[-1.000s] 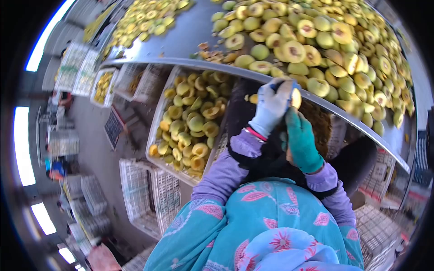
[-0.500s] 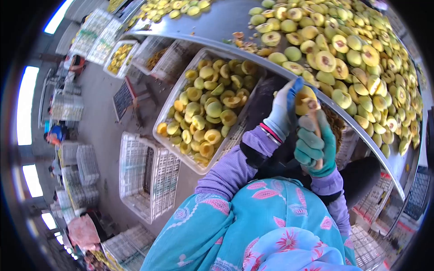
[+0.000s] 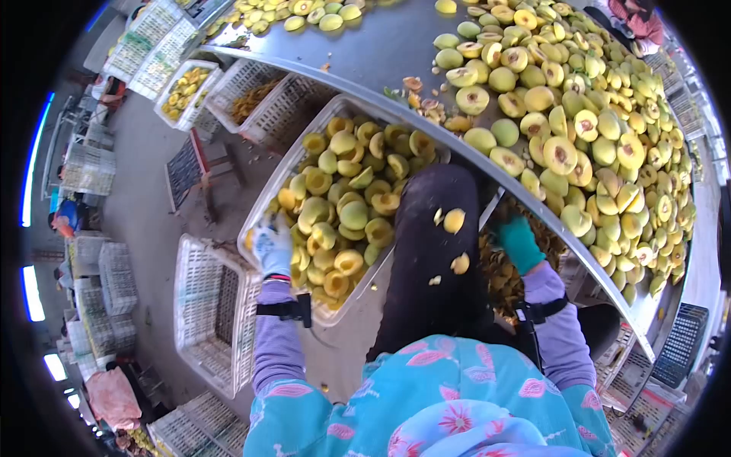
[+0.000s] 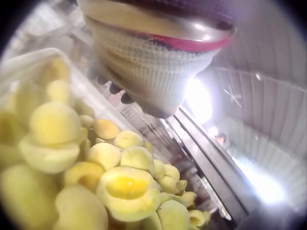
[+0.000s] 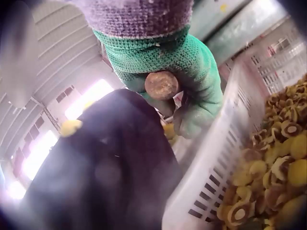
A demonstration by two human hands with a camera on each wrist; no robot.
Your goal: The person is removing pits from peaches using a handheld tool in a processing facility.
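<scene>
My left hand [image 3: 272, 245], in a white and blue glove, is over the near-left end of a white crate [image 3: 323, 314] full of pitted yellow-green peach halves [image 3: 354, 215]. Its fingers are partly hidden, and no fruit shows in its grasp in the left wrist view. My right hand [image 3: 521, 242], gloved in green, grips a wooden-handled tool whose round butt end [image 5: 162, 85] faces the right wrist camera; the tool's working end is hidden. That hand is beside the wall of another white crate [image 5: 211, 177], which holds pits and peach scraps [image 5: 259, 167].
A metal table [image 3: 381, 57] carries a big heap of halved peaches [image 3: 579, 145]; its raised edge runs beside my right hand. Bits of fruit [image 3: 454, 221] lie on my dark-clothed leg [image 3: 434, 266]. An empty crate [image 3: 209, 320] stands on the floor at left.
My hands have parted from the peach half they held together at the table edge. The left has swung left to the crate of halves; the right has lowered beside the scraps, still gripping the tool.
</scene>
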